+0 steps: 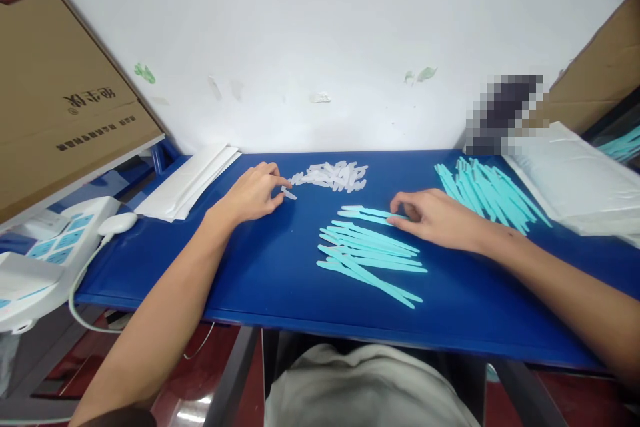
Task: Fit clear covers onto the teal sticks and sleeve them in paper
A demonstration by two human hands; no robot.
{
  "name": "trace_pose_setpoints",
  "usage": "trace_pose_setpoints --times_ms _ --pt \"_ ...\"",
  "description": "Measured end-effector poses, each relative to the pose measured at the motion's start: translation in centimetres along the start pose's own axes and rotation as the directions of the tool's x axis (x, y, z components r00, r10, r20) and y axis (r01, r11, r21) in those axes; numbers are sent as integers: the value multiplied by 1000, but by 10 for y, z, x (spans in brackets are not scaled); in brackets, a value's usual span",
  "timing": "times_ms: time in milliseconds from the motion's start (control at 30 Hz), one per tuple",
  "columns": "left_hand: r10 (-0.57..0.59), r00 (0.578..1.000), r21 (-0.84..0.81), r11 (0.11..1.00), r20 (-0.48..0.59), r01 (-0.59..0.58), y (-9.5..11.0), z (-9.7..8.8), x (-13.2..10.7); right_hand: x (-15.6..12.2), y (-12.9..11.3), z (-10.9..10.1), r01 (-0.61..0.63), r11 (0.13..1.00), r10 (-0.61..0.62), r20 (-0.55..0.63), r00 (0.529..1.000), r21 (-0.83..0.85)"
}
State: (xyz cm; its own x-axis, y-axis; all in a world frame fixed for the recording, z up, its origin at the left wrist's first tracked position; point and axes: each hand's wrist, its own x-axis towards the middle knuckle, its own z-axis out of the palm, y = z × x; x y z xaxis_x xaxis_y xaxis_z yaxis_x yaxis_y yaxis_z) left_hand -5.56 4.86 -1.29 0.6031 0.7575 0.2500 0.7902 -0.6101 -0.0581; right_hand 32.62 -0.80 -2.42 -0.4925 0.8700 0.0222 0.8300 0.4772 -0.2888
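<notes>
My left hand (256, 192) is at the left end of a loose pile of small translucent white caps (336, 177). Its thumb and forefinger close around one small cap (289, 194) lying apart from the pile. My right hand (431, 217) pinches the right end of a turquoise eyebrow razor (370, 212), with another right alongside; whether it grips both I cannot tell. Just below, several more turquoise razors (373, 250) lie in a loose row, handles to the right. Beyond my right wrist sits a larger heap of turquoise razors (487, 193).
The blue table (280, 280) meets a white wall (310, 47). White envelopes (185, 183) lie at left, near a power strip (65, 240) with a white plug and cable. A cardboard box (75, 80) rises at far left; a white padded bag (570, 180) lies at right.
</notes>
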Motion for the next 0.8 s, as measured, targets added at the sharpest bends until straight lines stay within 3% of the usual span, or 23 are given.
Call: trace_pose_setpoints --times_ms 133,333,467,600,800 --pt "26 999 -31 999 41 -25 2 1 2 2 -3 5 32 999 -32 -43 999 -7" --pt "106 992 -6 994 70 -106 30 1 8 -1 -7 2 94 994 -102 -160 982 -55" --pt "168 983 -42 985 80 -165 47 5 11 -6 -15 -1 88 996 -90 -84 992 -26" --pt "192 981 -86 978 -15 -193 56 8 10 -9 -22 -1 99 995 -100 25 995 28" --pt "188 966 -191 956 -179 -222 63 8 9 -8 -21 0 147 988 -149 31 988 46"
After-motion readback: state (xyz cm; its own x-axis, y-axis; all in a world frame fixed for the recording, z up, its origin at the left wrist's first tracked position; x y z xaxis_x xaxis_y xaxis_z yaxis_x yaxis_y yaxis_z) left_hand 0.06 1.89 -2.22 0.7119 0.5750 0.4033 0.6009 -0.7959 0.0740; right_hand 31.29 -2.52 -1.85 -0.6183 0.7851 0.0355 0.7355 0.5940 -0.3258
